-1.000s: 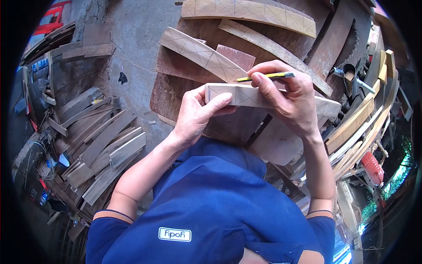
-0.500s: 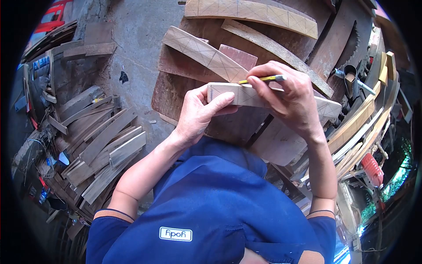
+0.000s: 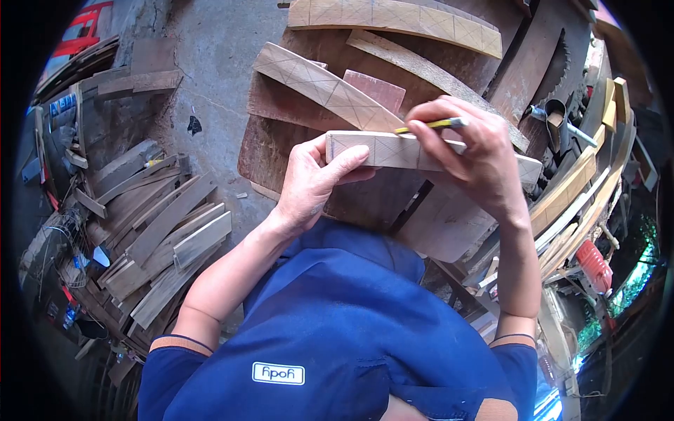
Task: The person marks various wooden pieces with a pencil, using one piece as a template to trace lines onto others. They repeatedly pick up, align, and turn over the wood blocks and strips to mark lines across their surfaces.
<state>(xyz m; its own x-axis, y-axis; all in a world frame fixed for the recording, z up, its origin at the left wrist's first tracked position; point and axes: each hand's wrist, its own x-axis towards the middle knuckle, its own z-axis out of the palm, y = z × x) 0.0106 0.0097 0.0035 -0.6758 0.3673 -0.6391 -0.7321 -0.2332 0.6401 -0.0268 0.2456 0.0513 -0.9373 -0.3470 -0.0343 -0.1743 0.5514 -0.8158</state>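
Note:
My left hand [image 3: 319, 175] grips the near-left end of a wooden strip [image 3: 393, 151], thumb on the face and fingers behind. Pencil lines cross that face. In my right hand [image 3: 470, 151] is a yellow pencil [image 3: 437, 125], pinched between thumb and fingers, its tip at the strip's upper edge. Part of the strip is hidden behind the right hand; its far end shows at the right. Just beyond lies another wooden strip [image 3: 326, 88] marked with crossing lines, resting on reddish-brown boards [image 3: 270, 140].
A curved marked wooden piece [image 3: 393, 24] and a rough curved strip [image 3: 428, 70] lie at the back. A toothed saw blade [image 3: 558, 74] is at the upper right. Wood offcuts [image 3: 168, 238] pile up on the left, and long strips [image 3: 569, 189] stack on the right beside a red plastic piece [image 3: 595, 266].
My right hand and the pencil have moved to the right along the strip's upper edge. The left hand keeps its grip; the whole view has shifted slightly.

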